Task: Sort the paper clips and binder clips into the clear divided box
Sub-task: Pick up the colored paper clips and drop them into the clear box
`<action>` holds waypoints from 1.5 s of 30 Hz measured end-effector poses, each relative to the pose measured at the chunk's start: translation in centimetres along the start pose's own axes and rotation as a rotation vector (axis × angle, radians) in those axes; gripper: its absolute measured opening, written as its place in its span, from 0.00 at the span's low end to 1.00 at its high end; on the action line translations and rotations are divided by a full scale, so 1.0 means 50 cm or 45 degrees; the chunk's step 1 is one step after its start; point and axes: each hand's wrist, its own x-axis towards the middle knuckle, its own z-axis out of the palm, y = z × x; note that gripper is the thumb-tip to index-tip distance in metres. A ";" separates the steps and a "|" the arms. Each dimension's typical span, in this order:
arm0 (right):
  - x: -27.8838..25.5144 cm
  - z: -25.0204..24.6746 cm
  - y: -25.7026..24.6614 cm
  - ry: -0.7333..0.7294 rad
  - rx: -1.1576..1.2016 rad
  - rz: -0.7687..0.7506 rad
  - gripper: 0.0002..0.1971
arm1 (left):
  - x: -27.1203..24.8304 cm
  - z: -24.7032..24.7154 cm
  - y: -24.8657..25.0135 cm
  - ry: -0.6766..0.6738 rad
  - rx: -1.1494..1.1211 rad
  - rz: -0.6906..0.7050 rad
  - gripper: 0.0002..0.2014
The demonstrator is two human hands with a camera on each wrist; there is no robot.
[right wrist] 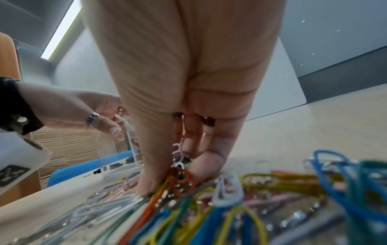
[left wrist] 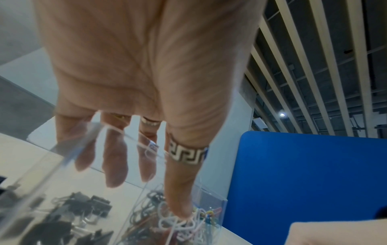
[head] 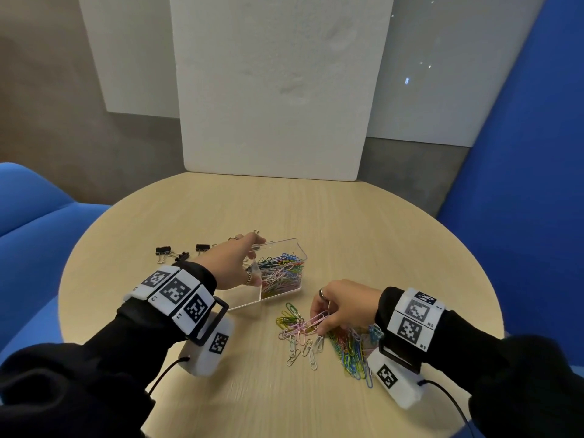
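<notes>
One clear divided box [head: 286,248] mid-table, two compartments: the right one holds coloured paper clips [head: 279,270], the left one binder clips, blurry in the left wrist view, count unclear. Left hand [head: 234,263] grips the box's left part, thumb over the near wall. Three black binder clips [head: 181,250] left of box. Right hand [head: 344,306], near-right of box, pinches clips from one loose paper clip pile [head: 328,336].
</notes>
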 end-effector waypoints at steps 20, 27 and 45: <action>0.022 -0.136 -0.052 0.514 0.319 -0.191 0.05 | 0.001 0.002 -0.002 0.012 0.001 -0.004 0.35; 0.070 -0.118 -0.093 0.626 0.237 -0.188 0.09 | 0.000 0.002 0.000 0.012 -0.003 0.001 0.35; 0.031 -0.079 -0.073 0.167 0.041 -0.109 0.17 | 0.003 0.003 -0.004 0.007 -0.024 0.007 0.36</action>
